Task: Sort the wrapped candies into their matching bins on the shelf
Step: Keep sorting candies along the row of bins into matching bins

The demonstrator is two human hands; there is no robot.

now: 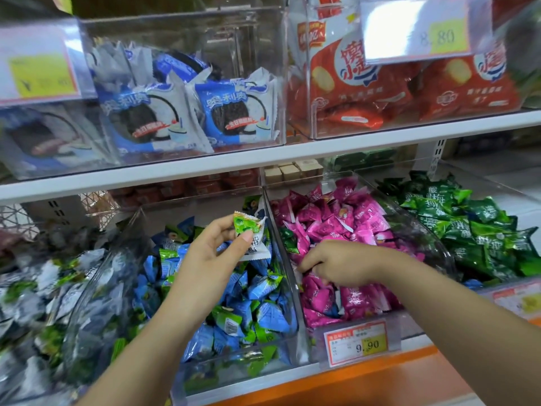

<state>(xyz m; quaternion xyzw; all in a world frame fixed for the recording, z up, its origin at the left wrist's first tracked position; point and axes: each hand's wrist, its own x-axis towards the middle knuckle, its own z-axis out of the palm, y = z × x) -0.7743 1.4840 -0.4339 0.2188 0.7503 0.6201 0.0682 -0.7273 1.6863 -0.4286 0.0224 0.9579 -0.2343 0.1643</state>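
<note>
We are reaching in through the open gap between the candy heaps (336, 227) and the upper shelf board (263, 162), which is capping the room overhead. A clear divider wall (279, 253) is standing between the blue bin (234, 370) and the pink bin (421, 227), separating our left hand (213, 253), its grip pinching a green candy (247, 225), from our right hand (336, 265). A price tag (361, 342) is fronting the pink bin.

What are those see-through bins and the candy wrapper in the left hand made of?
The bin looks like rigid clear plastic, glossy: candies show through, walls catch glare. The green wrapper in the left hand seems thin shiny plastic film, crimped at its edge.
</note>
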